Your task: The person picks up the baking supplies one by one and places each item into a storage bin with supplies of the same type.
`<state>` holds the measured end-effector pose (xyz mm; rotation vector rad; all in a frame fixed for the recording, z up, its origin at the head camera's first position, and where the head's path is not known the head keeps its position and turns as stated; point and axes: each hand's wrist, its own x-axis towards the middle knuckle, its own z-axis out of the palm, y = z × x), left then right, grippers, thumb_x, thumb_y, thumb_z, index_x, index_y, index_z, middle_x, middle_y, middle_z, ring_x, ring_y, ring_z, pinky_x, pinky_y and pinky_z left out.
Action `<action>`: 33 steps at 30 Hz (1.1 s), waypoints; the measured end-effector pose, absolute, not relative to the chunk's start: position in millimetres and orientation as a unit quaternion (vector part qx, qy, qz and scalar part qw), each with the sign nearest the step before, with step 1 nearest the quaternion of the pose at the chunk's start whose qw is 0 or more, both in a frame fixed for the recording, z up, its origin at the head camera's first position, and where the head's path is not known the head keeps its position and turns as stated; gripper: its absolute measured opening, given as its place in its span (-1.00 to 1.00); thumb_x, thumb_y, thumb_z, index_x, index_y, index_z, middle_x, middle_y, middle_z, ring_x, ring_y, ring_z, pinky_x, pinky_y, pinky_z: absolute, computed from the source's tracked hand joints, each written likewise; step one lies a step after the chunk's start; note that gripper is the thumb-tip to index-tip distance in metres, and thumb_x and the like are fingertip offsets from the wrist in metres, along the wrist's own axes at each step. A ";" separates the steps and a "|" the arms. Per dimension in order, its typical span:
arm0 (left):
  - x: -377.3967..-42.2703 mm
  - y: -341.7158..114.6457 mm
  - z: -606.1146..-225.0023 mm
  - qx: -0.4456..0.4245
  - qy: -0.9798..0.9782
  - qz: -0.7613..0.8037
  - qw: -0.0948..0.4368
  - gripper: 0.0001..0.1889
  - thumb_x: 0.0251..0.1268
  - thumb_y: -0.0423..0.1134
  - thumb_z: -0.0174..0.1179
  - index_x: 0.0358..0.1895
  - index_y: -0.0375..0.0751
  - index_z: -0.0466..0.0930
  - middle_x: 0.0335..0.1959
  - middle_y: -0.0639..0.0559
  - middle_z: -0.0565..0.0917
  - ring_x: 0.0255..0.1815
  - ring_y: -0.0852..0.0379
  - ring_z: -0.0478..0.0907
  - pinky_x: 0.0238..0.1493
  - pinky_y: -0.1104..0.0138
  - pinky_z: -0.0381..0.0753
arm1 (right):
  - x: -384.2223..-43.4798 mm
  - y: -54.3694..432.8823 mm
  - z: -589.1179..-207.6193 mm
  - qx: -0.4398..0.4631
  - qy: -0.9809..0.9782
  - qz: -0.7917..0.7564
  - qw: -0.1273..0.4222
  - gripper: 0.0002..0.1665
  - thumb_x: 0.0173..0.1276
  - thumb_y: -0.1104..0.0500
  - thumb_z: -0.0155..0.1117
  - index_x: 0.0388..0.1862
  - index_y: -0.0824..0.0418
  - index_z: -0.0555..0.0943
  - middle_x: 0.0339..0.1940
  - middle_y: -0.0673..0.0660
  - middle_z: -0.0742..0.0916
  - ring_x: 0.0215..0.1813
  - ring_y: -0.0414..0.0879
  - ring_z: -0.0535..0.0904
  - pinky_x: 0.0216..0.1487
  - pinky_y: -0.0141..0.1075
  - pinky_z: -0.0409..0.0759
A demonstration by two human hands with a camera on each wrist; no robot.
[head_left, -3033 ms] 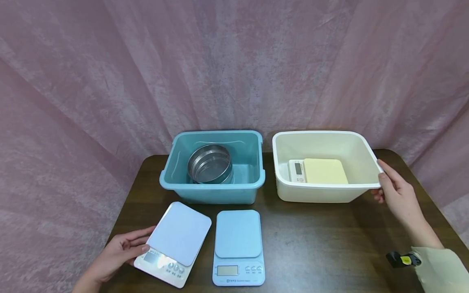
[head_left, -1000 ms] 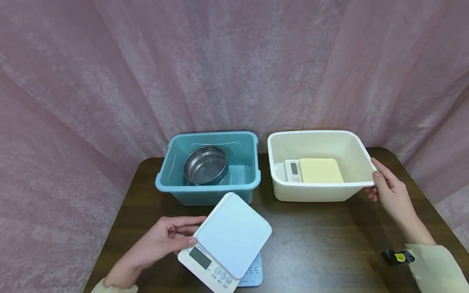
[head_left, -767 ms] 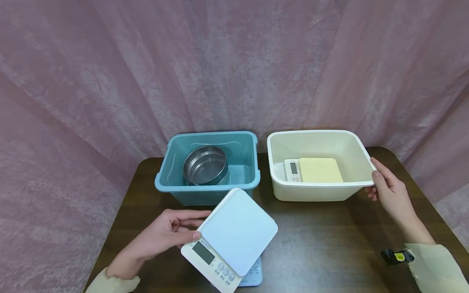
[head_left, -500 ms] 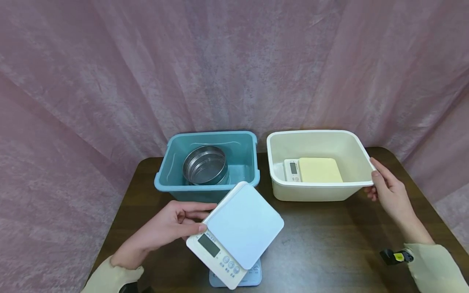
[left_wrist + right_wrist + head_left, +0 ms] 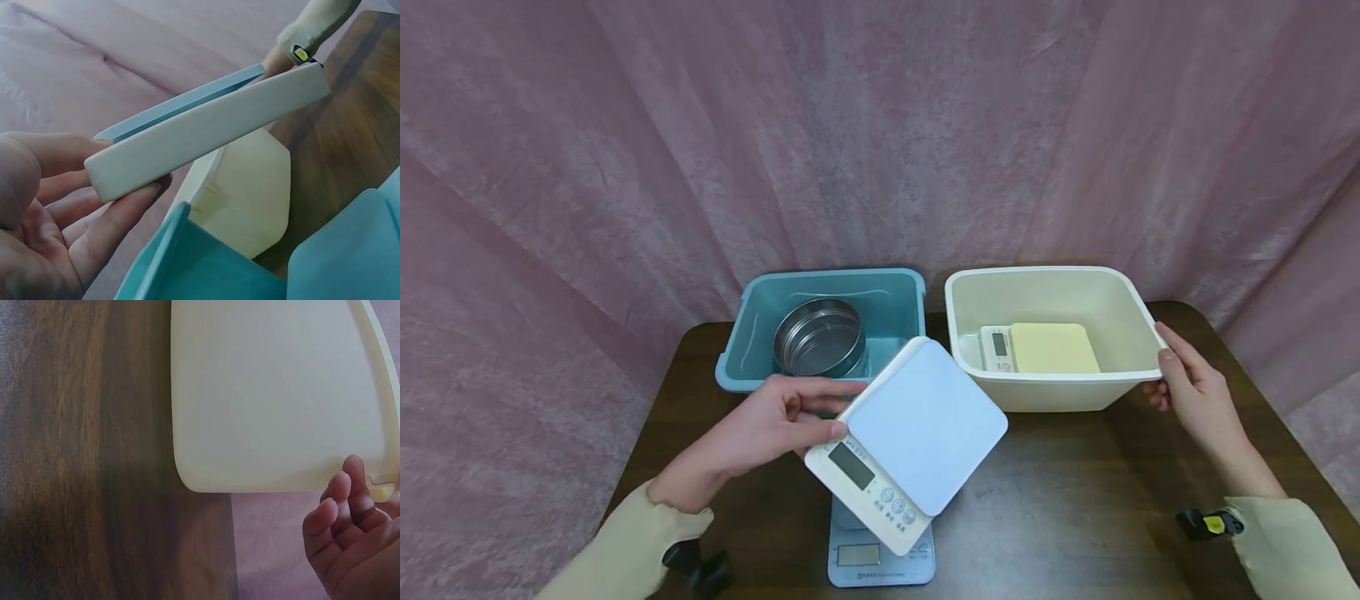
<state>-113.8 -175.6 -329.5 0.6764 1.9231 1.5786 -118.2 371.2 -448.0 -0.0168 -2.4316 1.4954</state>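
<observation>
My left hand [image 5: 767, 429] pinches the left edge of a white kitchen scale [image 5: 925, 425] with a pale blue plate. The scale is raised and tilted, above a light blue kitchen scale [image 5: 880, 568] that lies partly hidden on the table. In the left wrist view, the white scale's side [image 5: 206, 134] sits between thumb and fingers. My right hand [image 5: 1202, 400] holds the right rim of a cream tub [image 5: 1060, 378]; the right wrist view shows its curled fingers [image 5: 337, 512] beside the tub wall. Inside this tub lies a white scale with a yellow plate [image 5: 1054, 347].
Left of the cream tub stands a blue tub [image 5: 831, 272] with a round metal pan or sieve [image 5: 820, 337] in it. Both tubs are at the back of the dark wooden table [image 5: 1037, 500], before a pink curtain [image 5: 880, 142].
My left hand has lifted the white scale from the table's left side and carried it right and toward the tubs, over the blue scale. The right hand stays at the cream tub's rim.
</observation>
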 end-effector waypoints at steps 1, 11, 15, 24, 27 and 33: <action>-116.0 -173.4 -327.9 0.252 0.720 0.585 0.276 -0.44 0.43 -0.38 0.32 0.47 -0.28 0.49 0.18 -0.25 0.72 -0.05 -0.10 0.79 -0.29 0.02 0.79 | -118.0 371.3 -447.7 -0.005 -0.843 0.519 0.144 -0.40 0.72 0.15 -0.04 0.65 0.22 0.28 -0.56 -0.06 0.68 -0.56 -0.26 0.60 -0.54 -0.45 0.58; -136.6 -153.4 -312.8 0.251 0.719 0.589 0.271 -0.44 0.42 -0.37 0.33 0.47 -0.23 0.50 0.13 -0.22 0.74 -0.05 -0.13 0.79 -0.26 0.01 0.79 | -117.6 371.0 -447.5 -0.009 -0.843 0.518 0.146 -0.40 0.72 0.14 -0.05 0.65 0.23 0.28 -0.56 -0.07 0.69 -0.56 -0.25 0.61 -0.55 -0.43 0.58; -144.7 -145.5 -306.4 0.253 0.731 0.581 0.253 -0.45 0.43 -0.37 0.33 0.46 -0.20 0.51 0.12 -0.19 0.76 -0.05 -0.12 0.78 -0.32 0.07 0.78 | -118.0 371.7 -448.1 -0.008 -0.845 0.515 0.142 -0.40 0.73 0.14 -0.06 0.65 0.25 0.26 -0.55 -0.05 0.69 -0.57 -0.22 0.61 -0.55 -0.43 0.58; -167.8 -121.3 -296.7 0.224 0.741 0.587 0.239 -0.47 0.44 -0.37 0.32 0.45 -0.15 0.54 0.12 -0.14 0.77 -0.02 -0.09 0.78 -0.37 0.15 0.75 | -113.5 373.9 -445.6 -0.013 -0.845 0.514 0.148 -0.41 0.73 0.14 -0.06 0.65 0.19 0.28 -0.56 -0.09 0.69 -0.58 -0.24 0.61 -0.56 -0.43 0.58; -176.7 -114.5 -295.5 0.213 0.743 0.591 0.233 -0.47 0.45 -0.36 0.31 0.45 -0.14 0.53 0.12 -0.14 0.77 -0.01 -0.07 0.78 -0.35 0.17 0.75 | -112.6 373.8 -445.4 -0.013 -0.844 0.514 0.150 -0.41 0.73 0.14 -0.06 0.65 0.19 0.29 -0.57 -0.09 0.69 -0.59 -0.25 0.61 -0.56 -0.44 0.58; -194.6 -100.4 -293.6 0.204 0.729 0.613 0.225 -0.45 0.47 -0.36 0.29 0.48 -0.12 0.50 0.17 -0.15 0.74 0.00 -0.11 0.78 -0.28 0.11 0.78 | -112.1 372.9 -445.5 -0.017 -0.845 0.514 0.146 -0.41 0.73 0.13 -0.07 0.66 0.18 0.28 -0.57 -0.06 0.69 -0.58 -0.24 0.60 -0.56 -0.44 0.58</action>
